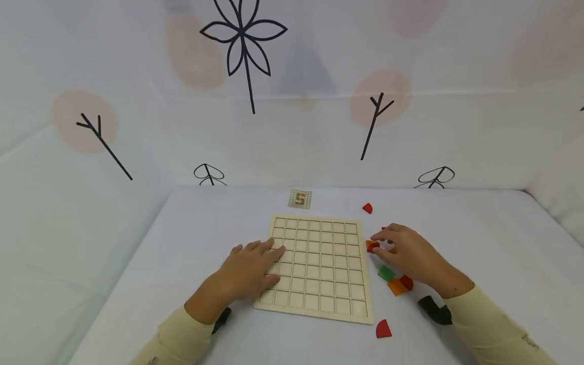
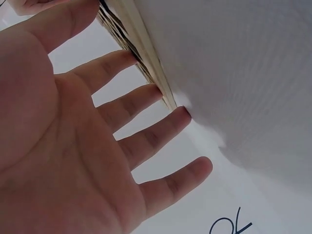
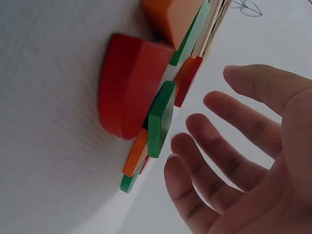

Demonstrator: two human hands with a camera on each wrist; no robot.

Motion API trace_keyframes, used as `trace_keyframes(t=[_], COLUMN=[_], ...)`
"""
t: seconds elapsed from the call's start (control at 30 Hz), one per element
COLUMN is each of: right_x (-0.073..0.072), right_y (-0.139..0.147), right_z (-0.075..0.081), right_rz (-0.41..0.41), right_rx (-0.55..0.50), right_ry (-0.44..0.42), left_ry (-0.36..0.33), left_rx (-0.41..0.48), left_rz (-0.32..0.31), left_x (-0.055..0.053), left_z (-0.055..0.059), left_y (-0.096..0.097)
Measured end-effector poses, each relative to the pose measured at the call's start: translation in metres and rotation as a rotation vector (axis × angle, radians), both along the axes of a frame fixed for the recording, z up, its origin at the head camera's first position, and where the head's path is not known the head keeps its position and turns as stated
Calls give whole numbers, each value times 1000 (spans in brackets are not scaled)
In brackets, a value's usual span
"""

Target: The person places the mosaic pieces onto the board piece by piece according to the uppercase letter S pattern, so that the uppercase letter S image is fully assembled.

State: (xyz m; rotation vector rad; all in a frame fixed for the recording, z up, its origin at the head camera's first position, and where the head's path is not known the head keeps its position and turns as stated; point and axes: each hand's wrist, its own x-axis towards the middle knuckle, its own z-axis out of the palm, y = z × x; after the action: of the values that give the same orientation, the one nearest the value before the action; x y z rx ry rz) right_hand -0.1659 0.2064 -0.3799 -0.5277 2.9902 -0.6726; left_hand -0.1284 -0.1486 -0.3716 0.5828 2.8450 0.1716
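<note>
A pale wooden grid board (image 1: pixel 319 263) lies flat on the white cloth, its square cells bare. The left hand (image 1: pixel 248 268) rests its spread fingertips and thumb on the board's left border. Off the right edge, the right hand (image 1: pixel 412 251) hovers over loose coloured pieces, thumb and fingers apart. Right by its fingertips are an orange and red piece (image 1: pixel 371 246). In the right wrist view a green square piece (image 3: pixel 163 117) and a red rounded piece (image 3: pixel 131 83) lie beside the loosely bent fingers, with nothing between them. The hand partly hides several pieces from the head view.
A small card with an S pattern (image 1: pixel 299 198) lies behind the board. Red quarter-round pieces sit at the back right (image 1: pixel 367 208) and front right (image 1: pixel 383 328). A green piece (image 1: pixel 386 272) and an orange square (image 1: pixel 397 287) lie near the board's right edge.
</note>
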Motion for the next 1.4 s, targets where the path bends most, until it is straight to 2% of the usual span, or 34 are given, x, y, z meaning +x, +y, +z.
trace_keyframes(t=[0.17, 0.47, 0.87, 1.13, 1.4], right_x=[0, -1, -4, -7, -6], right_y=[1, 2, 1, -2, -2], right_z=[0, -1, -4, -5, -8], right_rz=[24, 42, 56, 71, 61], right_rx=[5, 9, 17, 31, 17], right_ry=[-52, -117, -67, -78, -102], left_ry=[33, 74, 57, 86, 71], left_rx=[-12, 3, 13, 0, 14], left_rz=[8, -21, -28, -45, -44], left_x=[3, 3, 1, -2, -2], left_z=[2, 4, 2, 1, -3], left_y=[2, 4, 3, 2, 2])
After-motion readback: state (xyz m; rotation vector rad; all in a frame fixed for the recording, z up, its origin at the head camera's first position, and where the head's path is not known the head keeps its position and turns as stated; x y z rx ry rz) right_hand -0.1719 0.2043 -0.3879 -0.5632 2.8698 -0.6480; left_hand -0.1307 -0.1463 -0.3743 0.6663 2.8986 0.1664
